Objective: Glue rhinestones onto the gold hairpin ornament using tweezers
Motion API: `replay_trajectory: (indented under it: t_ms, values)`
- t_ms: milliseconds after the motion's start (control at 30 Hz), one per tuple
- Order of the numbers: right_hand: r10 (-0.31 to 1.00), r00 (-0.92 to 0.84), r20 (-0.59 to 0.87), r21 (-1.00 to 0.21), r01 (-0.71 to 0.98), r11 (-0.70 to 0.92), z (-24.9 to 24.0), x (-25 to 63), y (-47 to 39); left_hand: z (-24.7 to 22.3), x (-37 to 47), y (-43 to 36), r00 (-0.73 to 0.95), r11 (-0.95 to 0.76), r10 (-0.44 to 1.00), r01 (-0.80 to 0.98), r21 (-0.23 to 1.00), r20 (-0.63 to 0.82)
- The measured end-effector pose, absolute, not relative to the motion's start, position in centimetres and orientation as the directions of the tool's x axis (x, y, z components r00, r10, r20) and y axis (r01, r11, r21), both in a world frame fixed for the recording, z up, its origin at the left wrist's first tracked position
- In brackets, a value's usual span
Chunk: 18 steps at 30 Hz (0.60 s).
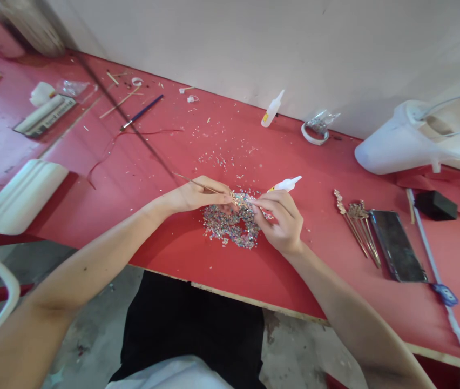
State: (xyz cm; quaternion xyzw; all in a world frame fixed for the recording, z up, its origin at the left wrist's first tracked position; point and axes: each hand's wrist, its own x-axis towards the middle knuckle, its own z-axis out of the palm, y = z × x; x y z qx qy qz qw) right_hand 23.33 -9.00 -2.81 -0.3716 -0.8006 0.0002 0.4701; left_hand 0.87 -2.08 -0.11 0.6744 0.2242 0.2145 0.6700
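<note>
My left hand is closed around a thin gold hairpin, its shaft pointing back to the left and its ornamented end by the fingertips. My right hand faces it in a pinch, fingertips close to that end; what they hold is too small to make out. Beneath both hands lies a heap of multicoloured shiny chips, spread on the red tabletop. Just behind the right hand, a white glue bottle lies partly hidden.
Finished-looking hairpins lie beside a phone on the right. Farther back are a white jug, a tape roll and another glue bottle. A blue-handled brush and a white lamp head are on the left.
</note>
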Motion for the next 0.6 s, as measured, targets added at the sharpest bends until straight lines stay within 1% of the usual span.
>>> replay_trajectory:
  t_ms: [367,600]
  values:
    - [0.605,-0.277,0.746,-0.355,0.604,0.714,-2.91,23.37,-9.03,-0.25,0.61,-2.00,0.819,-0.041,0.573,0.036,0.998,-0.006]
    - [0.606,-0.258,0.753,-0.360,0.609,0.707,-2.88,23.45,-9.11,-0.23,0.81,-2.08,0.806,-0.060,0.592,0.059,0.997,-0.012]
